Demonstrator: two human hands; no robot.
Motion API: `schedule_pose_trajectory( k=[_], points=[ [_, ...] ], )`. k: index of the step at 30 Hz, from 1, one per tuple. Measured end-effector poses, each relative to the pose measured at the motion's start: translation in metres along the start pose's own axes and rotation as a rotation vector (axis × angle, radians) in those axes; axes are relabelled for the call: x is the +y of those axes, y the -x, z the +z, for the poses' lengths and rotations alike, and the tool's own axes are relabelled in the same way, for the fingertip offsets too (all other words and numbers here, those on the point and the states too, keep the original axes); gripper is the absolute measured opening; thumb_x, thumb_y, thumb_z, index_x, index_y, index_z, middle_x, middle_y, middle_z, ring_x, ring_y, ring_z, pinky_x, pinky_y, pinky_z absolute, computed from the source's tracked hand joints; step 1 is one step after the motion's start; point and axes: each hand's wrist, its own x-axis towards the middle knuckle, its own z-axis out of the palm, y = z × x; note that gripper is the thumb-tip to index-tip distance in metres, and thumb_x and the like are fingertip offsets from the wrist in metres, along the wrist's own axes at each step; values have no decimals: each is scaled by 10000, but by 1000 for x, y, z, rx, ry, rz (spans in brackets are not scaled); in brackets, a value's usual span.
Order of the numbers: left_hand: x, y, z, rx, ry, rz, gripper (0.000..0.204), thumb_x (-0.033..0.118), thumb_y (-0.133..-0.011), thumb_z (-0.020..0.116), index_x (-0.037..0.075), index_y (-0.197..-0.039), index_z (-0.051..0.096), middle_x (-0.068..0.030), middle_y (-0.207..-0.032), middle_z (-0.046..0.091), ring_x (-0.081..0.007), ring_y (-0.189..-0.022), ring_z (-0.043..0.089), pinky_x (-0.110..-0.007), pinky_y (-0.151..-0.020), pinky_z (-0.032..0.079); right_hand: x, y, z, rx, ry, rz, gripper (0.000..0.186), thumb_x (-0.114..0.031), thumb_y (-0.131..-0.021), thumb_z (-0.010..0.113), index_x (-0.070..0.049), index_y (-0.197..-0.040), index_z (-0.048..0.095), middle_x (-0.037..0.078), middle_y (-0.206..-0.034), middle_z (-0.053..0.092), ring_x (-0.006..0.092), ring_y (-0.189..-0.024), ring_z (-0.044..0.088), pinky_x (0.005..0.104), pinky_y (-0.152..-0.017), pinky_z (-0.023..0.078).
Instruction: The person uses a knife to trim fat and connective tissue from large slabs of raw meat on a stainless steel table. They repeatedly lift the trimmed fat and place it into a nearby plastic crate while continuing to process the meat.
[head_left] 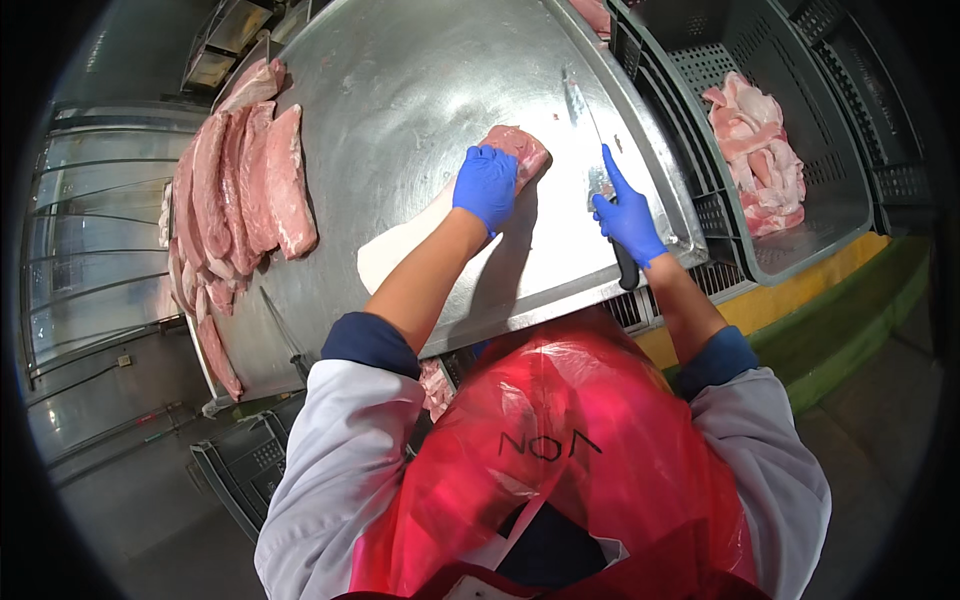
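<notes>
My left hand [486, 186], in a blue glove, presses down on a piece of pink meat [533, 158] with its fingers curled over it. The meat rests at the far end of a bright white surface [400, 248] that looks like a cutting board on the metal table. To the right, my blue-gloved right hand [630, 222] is closed round the black handle of a knife [627, 268]. Its index finger is stretched out beside the blade, which points away from me and lies low over the table. The fingers under that palm are hidden.
Long strips of pink meat [240, 190] are heaped along the table's left side. A second knife [282, 325] lies near them. A grey-green crate [822, 225] with pale meat trimmings [757, 155] stands right of the table's raised rim [685, 215]. Another crate [240, 465] sits below left.
</notes>
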Motion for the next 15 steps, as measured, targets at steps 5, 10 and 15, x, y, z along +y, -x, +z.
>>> schedule_pose_trajectory(
  k=[5,10,15],
  points=[
    [-5,-14,-45,-262,44,29,168,229,-877,580,109,-811,677,-108,-745,697,-296,-711,672,-434,-771,455,-13,-39,48,-108,9,-213,794,-179,-937,580,-361,-1615,209,133,-842,675,209,-649,662,365,-689,572],
    [-30,-23,-28,-203,-34,82,221,303,-879,631,129,-847,764,-122,-777,721,-304,-760,692,-416,-805,466,-26,-24,41,-384,211,-141,792,-179,-926,563,-370,-1612,217,176,-867,685,240,-694,680,373,-732,579],
    [-38,-41,-52,-80,41,249,140,215,-818,619,108,-756,686,-117,-704,674,-291,-712,655,-424,-747,455,-13,14,18,-454,131,-57,766,-174,-939,564,-338,-1615,242,118,-825,664,171,-652,636,325,-645,575]
  ],
)
